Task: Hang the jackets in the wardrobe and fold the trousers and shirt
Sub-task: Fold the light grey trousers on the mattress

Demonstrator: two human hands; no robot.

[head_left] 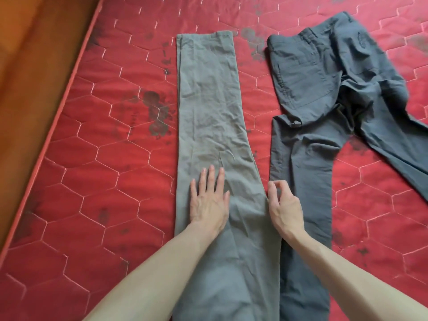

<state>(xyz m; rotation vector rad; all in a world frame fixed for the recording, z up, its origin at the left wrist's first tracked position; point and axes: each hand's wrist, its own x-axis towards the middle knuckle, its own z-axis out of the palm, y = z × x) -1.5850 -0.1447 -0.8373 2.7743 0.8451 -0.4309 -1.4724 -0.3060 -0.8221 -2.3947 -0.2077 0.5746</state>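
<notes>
— Trousers first, then: where do they stand?

— Two pairs lie on the red mattress point(97, 163). The lighter grey trousers point(208, 107) run lengthwise down the middle, waistband at the far end, and look folded in half along their length, one leg laid over the other. They have not been folded crosswise yet.

— And the hands?

— The left hand point(209, 205) lies flat on the near part of that pair, fingers point(211, 179) straight and slightly spread, pressing the cloth down. The right hand point(286, 205) sits at the right edge of the same pair, thumb and forefinger curled close as if to pinch the seam. Whether they actually hold cloth I cannot tell.

— The other pair?

— The dark grey trousers point(324, 84) are just beside, to the right, spread open and rumpled, with one leg running near along the lighter pair and the other thrown off to the right. Nothing about them looks folded.

— So how much is done?

— Very little, as I judge it. One pair is halfway through its fold, with smoothing and the crosswise folds left. The dark pair remains untouched.

— Jackets, shirt, wardrobe?

— None of them is in view, so I cannot say whether the jackets are hung or the shirt folded. A brown wooden surface point(30, 66) runs along the left of the mattress, but I cannot tell what it belongs to.
</notes>
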